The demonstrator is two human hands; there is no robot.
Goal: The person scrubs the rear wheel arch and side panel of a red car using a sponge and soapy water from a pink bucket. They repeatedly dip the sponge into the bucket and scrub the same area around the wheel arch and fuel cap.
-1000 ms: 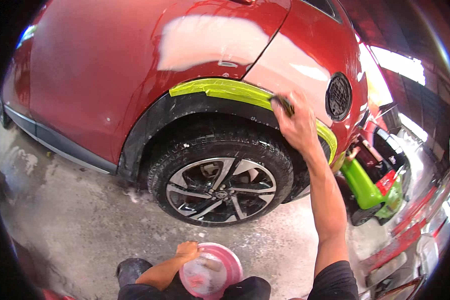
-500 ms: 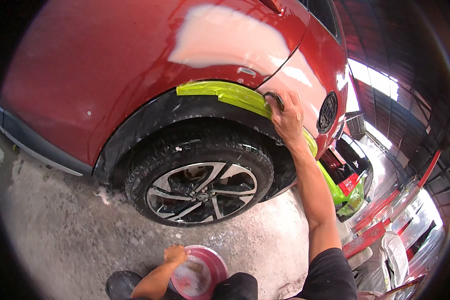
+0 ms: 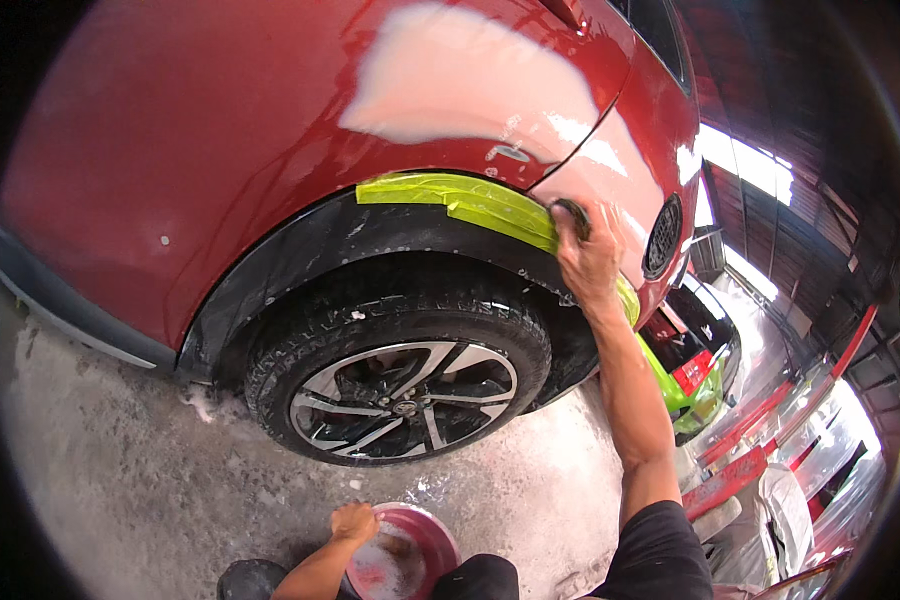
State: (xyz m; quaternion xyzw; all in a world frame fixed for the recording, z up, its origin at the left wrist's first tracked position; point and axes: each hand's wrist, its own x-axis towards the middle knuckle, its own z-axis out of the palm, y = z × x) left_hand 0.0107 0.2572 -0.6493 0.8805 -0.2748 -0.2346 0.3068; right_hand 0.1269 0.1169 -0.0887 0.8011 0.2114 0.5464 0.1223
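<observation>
A: Landmark for this entry?
B: The wheel point(image 3: 405, 407), black tyre with silver-and-black spokes, fitted to a red car point(image 3: 170, 120).

A: Right hand?
B: One right hand point(image 3: 590, 250), up and to the right of the wheel. Fingers curled closed around a small dark pad point(image 3: 572, 213).

A: Position of the pad?
B: Above the wheel, to its right, against the bodywork at the upper edge of a strip of yellow-green tape point(image 3: 460, 195). Exact contact is hidden by the fingers.

A: Left hand?
B: One left hand point(image 3: 353, 521), below the wheel. Fingers bent over the rim of a pink basin point(image 3: 440, 535); firmness of hold, cannot tell.

A: Contents of the basin?
B: Whitish suds, plus a tan item point(image 3: 400, 546), kind unclear.

A: Surroundings?
B: Black trim point(image 3: 320, 235), arched over the wheel, below the tape. Pale patch point(image 3: 460, 80), well above the wheel. Round black insert point(image 3: 662, 240), above the wheel and farther right. Green car point(image 3: 705, 400), right of the wheel. Concrete floor point(image 3: 170, 470), wet-looking in spots, under the wheel.
</observation>
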